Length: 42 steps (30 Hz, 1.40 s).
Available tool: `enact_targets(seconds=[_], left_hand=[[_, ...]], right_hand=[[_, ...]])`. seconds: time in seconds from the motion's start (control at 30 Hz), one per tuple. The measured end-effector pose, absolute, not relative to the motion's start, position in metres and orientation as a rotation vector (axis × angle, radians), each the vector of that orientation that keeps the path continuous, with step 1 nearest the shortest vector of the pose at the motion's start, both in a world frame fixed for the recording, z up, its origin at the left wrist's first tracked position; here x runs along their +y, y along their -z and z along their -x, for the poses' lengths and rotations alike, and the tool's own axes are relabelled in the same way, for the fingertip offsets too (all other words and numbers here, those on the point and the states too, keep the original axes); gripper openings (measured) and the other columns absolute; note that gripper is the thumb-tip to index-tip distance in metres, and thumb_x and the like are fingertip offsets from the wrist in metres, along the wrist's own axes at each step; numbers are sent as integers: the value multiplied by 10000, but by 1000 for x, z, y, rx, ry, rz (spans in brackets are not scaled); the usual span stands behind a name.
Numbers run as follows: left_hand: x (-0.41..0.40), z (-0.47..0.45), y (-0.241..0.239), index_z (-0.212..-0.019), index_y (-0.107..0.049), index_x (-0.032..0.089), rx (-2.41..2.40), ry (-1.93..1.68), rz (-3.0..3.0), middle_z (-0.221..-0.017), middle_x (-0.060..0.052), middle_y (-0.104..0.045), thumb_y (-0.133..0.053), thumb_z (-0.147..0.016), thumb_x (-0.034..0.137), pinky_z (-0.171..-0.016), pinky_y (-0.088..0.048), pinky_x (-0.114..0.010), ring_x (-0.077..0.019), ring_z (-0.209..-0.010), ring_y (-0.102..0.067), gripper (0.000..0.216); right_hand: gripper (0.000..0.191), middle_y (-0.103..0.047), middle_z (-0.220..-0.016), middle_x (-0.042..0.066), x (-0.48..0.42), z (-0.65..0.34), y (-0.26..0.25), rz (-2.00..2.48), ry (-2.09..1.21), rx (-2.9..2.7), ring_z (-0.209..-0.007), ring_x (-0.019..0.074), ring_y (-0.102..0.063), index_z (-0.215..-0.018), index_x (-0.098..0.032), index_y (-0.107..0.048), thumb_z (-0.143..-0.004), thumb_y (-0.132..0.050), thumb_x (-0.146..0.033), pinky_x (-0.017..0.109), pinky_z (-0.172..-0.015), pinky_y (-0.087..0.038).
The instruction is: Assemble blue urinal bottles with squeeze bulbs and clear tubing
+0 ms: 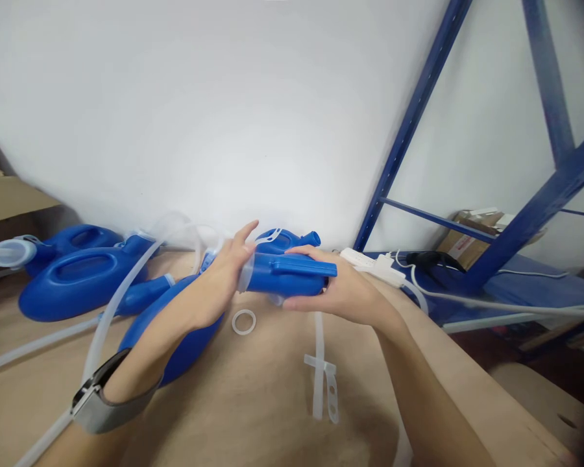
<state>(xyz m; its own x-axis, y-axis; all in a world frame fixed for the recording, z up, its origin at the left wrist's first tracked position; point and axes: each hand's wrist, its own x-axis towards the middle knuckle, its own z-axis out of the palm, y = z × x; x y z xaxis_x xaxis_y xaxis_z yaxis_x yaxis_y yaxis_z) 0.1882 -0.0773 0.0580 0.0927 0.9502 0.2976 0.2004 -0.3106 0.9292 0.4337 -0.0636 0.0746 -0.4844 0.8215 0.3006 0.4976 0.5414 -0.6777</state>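
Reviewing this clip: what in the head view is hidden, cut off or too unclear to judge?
- Blue handled piece: its underside, hidden by right hand.
- Its clear collar end, covered by left hand.
- Clear tubing: runs off the bottom-left edge.
- Box label on shelf: too small to read.
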Motion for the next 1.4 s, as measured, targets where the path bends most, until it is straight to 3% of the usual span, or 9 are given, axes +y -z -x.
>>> enact_targets(seconds=[0.1,0.27,0.53,0.73,0.87,0.97,1.07,1.27,1.4], left_hand=[[-83,-189,-65,-1547,-511,338,1397,-1241,-1762,-1397,-85,-639,-527,-969,664,-1113,-445,-492,-358,-1313,-559,664],[-89,-186,-81,-1404,-642,268,1418,-1184,-1839,-1132,-72,-730,-618,-907,672,-896,-563,-390,-257,-908,-707,641],[-92,-166,-86,-1271,-739,242,954,-1129,-1809,-1143,-97,-769,-906,-732,383,-844,-642,-392,-303,-1010,-737,582],[-92,-166,-83,-1277,-724,263,876,-1223,-1935,-1307,-84,-687,-946,-699,269,-987,-641,-424,-292,-1161,-693,620],[-93,-169,-83,-1222,-720,288,764,-1319,-2077,-1275,-56,-665,-899,-774,242,-1001,-642,-390,-262,-1211,-661,484],[-94,-168,-81,-1195,-708,304,692,-1355,-2135,-1296,-53,-644,-885,-790,210,-993,-651,-391,-273,-1266,-633,452],[-93,-166,-78,-1203,-709,323,672,-1344,-2175,-1342,-54,-635,-887,-785,191,-978,-662,-389,-293,-1296,-627,473],[-93,-167,-73,-1307,-698,406,635,-1374,-2241,-1317,-16,-693,-898,-777,210,-984,-668,-381,-280,-1276,-660,600],[-95,-169,-77,-1337,-702,367,661,-1440,-2422,-1295,-28,-736,-905,-775,236,-976,-666,-343,-249,-1223,-695,612]], right_hand=[[792,-737,-1231,37,-63,-434,-75,1099,-560,-2168,-1048,300,-717,-1384,-331,-610,-696,-884,-609,417,-860,-584],[770,-748,-1255,44,-64,-441,-83,1112,-366,-2179,-1068,317,-720,-1399,-326,-597,-727,-867,-587,469,-952,-563],[756,-671,-1421,42,-65,-455,-83,936,-288,-2289,-1235,314,-668,-1441,-337,-569,-772,-866,-527,453,-1056,-522],[807,-693,-1382,60,-64,-456,-84,909,-348,-2250,-1182,320,-693,-1434,-314,-582,-725,-896,-537,455,-1014,-553],[848,-718,-1339,70,-61,-457,-85,929,-533,-2177,-1131,330,-711,-1391,-298,-637,-643,-928,-573,455,-945,-590],[739,-717,-1336,55,-58,-455,-83,869,-651,-2155,-1168,329,-693,-1314,-312,-699,-661,-913,-583,462,-957,-592],[651,-733,-1270,47,-56,-454,-79,852,-663,-2155,-1166,320,-686,-1271,-315,-727,-701,-888,-584,480,-998,-574],[683,-734,-1170,62,-58,-454,-78,835,-789,-2094,-1145,317,-682,-1256,-273,-711,-676,-899,-581,457,-954,-592],[616,-720,-1177,55,-60,-452,-82,806,-832,-2117,-1082,291,-694,-1247,-274,-698,-709,-893,-500,430,-905,-602]])
